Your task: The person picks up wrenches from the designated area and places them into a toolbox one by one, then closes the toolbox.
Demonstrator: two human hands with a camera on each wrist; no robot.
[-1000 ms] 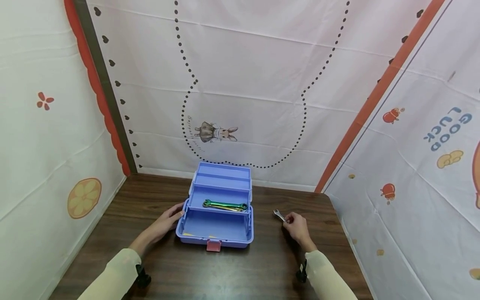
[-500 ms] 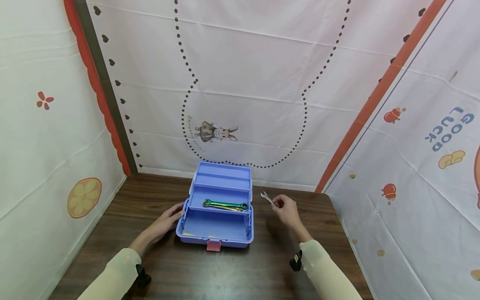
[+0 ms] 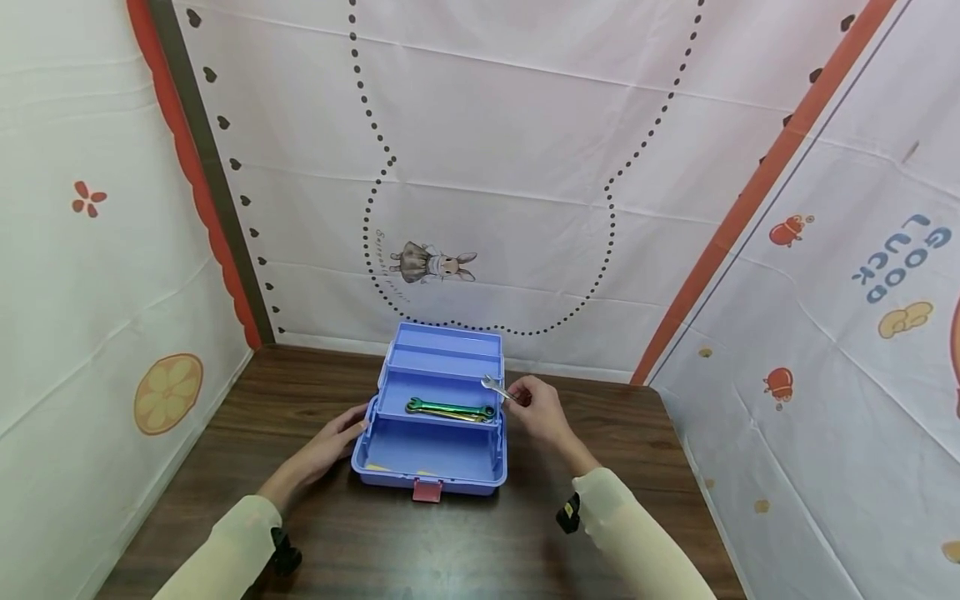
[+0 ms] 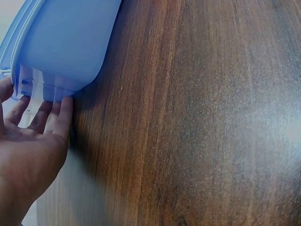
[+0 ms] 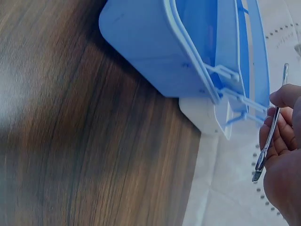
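Note:
A blue toolbox point(image 3: 427, 482) stands on the table with its lid up and its trays raised. My left hand point(image 3: 331, 443) rests against its left side; the left wrist view shows fairly straight fingers point(image 4: 62, 117) touching the outer wall, the thumb near the rim. Between the thumb and fingers of my right hand point(image 3: 542, 410) is a silver wrench point(image 3: 495, 386), its near end over the right edge of the middle tray. In the right wrist view the wrench point(image 5: 270, 134) lies across the fingers. A green wrench point(image 3: 450, 409) lies in that tray, with a gold-coloured one point(image 3: 465, 417) partly under it.
A red latch point(image 3: 427, 492) hangs at the toolbox's front. Small yellow pieces point(image 3: 377, 468) show in the bottom near the front rim. The brown wooden table point(image 3: 420, 550) is bounded by white printed cloth point(image 3: 525, 250) behind and at both sides.
My right hand has carried the silver wrench leftward and away from me, from the table right of the toolbox to over the middle tray's edge. The left hand and toolbox have stayed put.

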